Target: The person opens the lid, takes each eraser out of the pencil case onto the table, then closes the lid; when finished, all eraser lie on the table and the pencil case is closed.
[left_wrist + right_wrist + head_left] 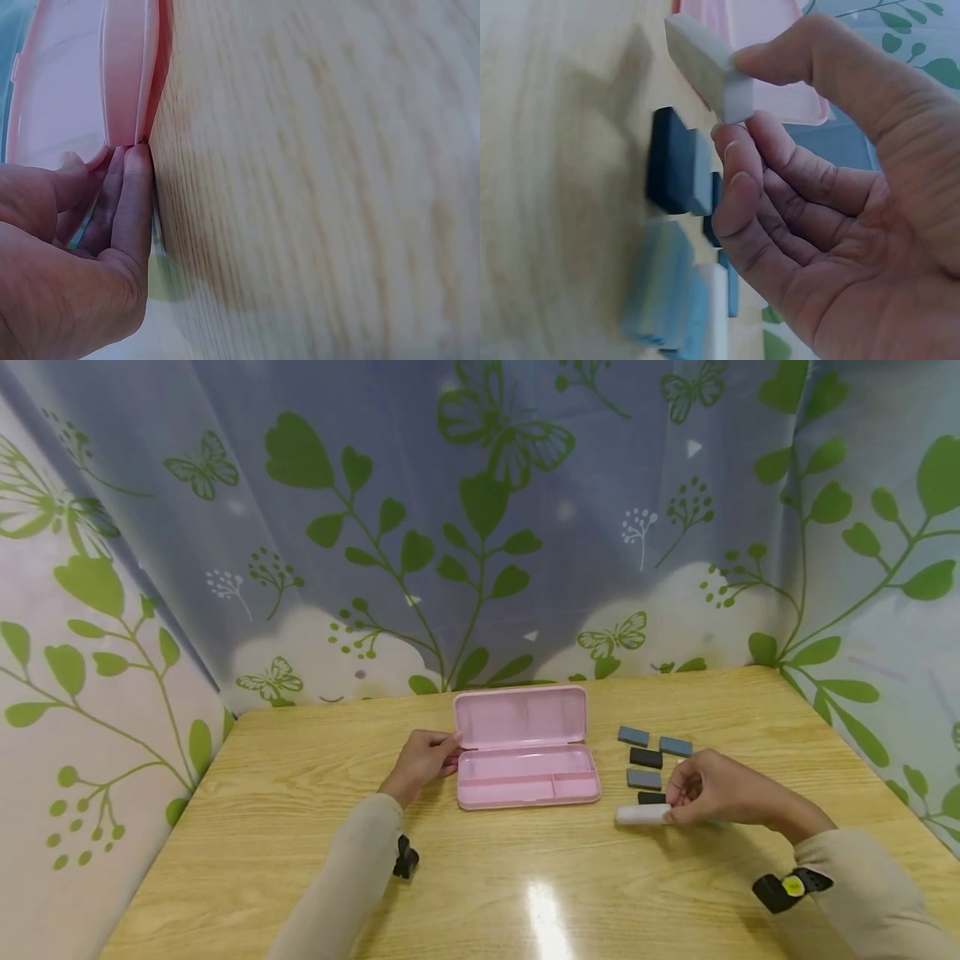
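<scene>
A pink pencil case [517, 763] lies on the table with its lid [521, 717] raised and its divided tray bare. My left hand [422, 763] holds the case at its left end near the hinge; in the left wrist view the thumb is at the lid's corner and the fingertips [137, 161] meet the end of the base. Between thumb and fingertips my right hand [720, 789] pinches a white eraser [639, 815], seen tilted above the table in the right wrist view.
Right of the case lie several small blocks like erasers, among them a blue-grey one [633, 736] and a black one [646, 757]. More pale and blue blocks [660, 285] sit by the right hand. A patterned curtain [420, 527] borders the wooden table [315, 877].
</scene>
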`<state>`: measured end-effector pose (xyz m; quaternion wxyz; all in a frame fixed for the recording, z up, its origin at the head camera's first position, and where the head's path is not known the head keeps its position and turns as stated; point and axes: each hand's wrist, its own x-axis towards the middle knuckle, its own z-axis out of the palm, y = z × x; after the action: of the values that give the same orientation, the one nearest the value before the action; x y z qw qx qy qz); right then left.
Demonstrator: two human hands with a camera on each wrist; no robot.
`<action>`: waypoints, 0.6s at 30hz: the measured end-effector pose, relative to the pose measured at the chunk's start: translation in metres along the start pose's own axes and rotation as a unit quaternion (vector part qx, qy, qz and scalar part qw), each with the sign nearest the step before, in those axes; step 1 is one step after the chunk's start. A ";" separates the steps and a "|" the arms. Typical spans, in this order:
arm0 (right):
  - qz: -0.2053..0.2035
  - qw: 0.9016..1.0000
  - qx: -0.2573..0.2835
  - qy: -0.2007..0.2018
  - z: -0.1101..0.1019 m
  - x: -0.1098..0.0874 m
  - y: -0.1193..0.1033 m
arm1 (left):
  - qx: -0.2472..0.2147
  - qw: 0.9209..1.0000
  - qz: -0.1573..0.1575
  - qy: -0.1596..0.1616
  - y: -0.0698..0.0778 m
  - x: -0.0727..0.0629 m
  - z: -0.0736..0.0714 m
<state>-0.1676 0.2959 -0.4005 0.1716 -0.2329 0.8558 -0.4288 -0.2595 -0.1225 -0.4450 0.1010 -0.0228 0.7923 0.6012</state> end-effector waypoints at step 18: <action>-0.009 0.999 -0.031 -0.041 0.001 -0.003 0.010 | -0.003 1.000 0.011 0.004 0.000 -0.006 0.001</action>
<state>-0.1667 0.3021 -0.4089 0.1953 -0.2635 0.8588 -0.3936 -0.2537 -0.1221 -0.4442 0.0916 -0.0168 0.7910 0.6047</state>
